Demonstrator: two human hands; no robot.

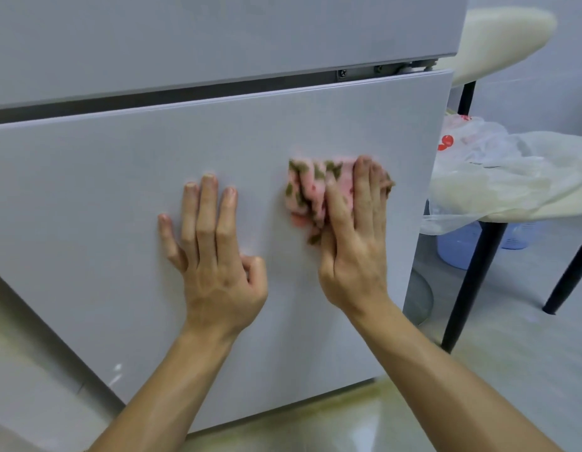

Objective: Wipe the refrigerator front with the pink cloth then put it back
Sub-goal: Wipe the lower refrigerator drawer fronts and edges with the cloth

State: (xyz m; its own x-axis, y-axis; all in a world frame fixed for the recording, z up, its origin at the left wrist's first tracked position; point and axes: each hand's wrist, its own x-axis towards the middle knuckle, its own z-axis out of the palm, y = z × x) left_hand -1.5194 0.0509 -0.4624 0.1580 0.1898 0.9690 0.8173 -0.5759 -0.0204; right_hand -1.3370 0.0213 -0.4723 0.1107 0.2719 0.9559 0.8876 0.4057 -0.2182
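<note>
Wiping is the step in hand: we press the pink cloth [311, 194] flat against the lower door of the refrigerator [120, 164], right of its middle and well below the seam under the upper door. Our right hand [353, 236] lies over the cloth with fingers straight and pressed together, fingertips pointing up the door; the cloth bunches out to the left of the fingers. Our left hand [214, 249] steadies us on the bare panel just beside it, fingers straight and slightly spread, thumb tucked in. Bunched as it is, the cloth has its long axis running up and down the door, leaning a little leftward at the top. Much of the panel looks not yet covered, so we judge the next move calls for sweeping the cloth sideways or downward with steady pressure. Where the cloth belongs afterwards we cannot tell.
</note>
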